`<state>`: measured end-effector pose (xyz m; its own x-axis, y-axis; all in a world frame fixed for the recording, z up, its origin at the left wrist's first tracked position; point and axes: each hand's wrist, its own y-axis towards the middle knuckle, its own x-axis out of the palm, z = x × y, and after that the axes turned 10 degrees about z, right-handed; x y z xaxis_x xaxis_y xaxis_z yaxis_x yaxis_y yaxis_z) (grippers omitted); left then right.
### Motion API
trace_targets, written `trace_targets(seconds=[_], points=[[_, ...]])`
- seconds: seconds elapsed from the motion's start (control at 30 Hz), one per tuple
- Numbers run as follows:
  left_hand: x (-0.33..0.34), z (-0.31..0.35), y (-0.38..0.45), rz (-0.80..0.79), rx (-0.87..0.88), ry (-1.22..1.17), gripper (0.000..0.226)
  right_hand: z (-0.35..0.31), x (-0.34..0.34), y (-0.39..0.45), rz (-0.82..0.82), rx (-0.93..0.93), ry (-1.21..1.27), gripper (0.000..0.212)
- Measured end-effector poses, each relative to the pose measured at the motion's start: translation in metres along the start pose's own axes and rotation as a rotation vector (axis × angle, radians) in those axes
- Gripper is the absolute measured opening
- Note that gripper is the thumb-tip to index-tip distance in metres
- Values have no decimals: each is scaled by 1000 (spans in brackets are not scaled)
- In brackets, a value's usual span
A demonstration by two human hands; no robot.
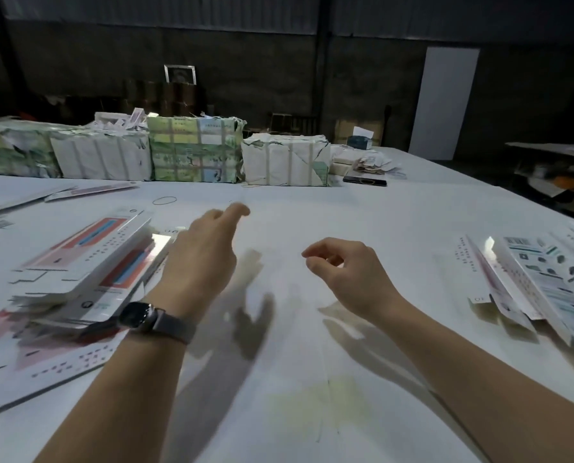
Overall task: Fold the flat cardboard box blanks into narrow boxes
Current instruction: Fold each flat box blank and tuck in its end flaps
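Blanks: stack of flat pink-and-white printed cardboard box blanks [78, 259] is lying at the table's left.
Left hand: left hand [202, 259], wearing a dark wristwatch [138, 317], is hovering beside that stack, fingers loose, grasping nothing.
Right hand: right hand [349, 272] is hanging over the white table [312, 212], fingers loosely curled, empty.
Far right: white-and-teal printed cardboard pieces [542, 279] are lying fanned out.

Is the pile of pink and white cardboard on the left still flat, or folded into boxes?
Flat. The pink and white cardboard blanks lie as thin sheets stacked on the white table, none standing up as boxes.
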<state>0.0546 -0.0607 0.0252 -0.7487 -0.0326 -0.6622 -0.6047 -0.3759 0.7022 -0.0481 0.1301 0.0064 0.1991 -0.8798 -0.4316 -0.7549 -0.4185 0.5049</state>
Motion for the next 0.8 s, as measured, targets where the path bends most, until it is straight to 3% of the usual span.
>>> trace_targets(seconds=[0.1, 0.2, 0.27, 0.4, 0.53, 0.63, 0.7, 0.8], points=[[-8, 25, 0, 139, -31, -347, 60, -3, -9, 8, 109, 41, 110, 17], [-11, 49, -8, -28, -265, -886, 54, -13, -23, 16, 176, 105, 254, 27], [-7, 59, -14, -194, -457, -1135, 60, -18, -32, 18, 158, 75, 214, 33], [0, 78, -25, -343, -560, -1326, 55, -8, -46, 5, 67, -75, -97, 49], [3, 84, -32, -481, -509, -1444, 44, 5, -51, -7, 57, -82, -112, 59], [2, 95, -32, -717, -571, -1683, 47, 4, -46, -9, 56, -119, -75, 59], [-3, 106, -23, -809, -579, -1612, 42, 7, -44, -9, 84, -132, -66, 58], [6, 106, -21, -713, -493, -1449, 48, 3, -46, -8, 131, -51, 82, 45]])
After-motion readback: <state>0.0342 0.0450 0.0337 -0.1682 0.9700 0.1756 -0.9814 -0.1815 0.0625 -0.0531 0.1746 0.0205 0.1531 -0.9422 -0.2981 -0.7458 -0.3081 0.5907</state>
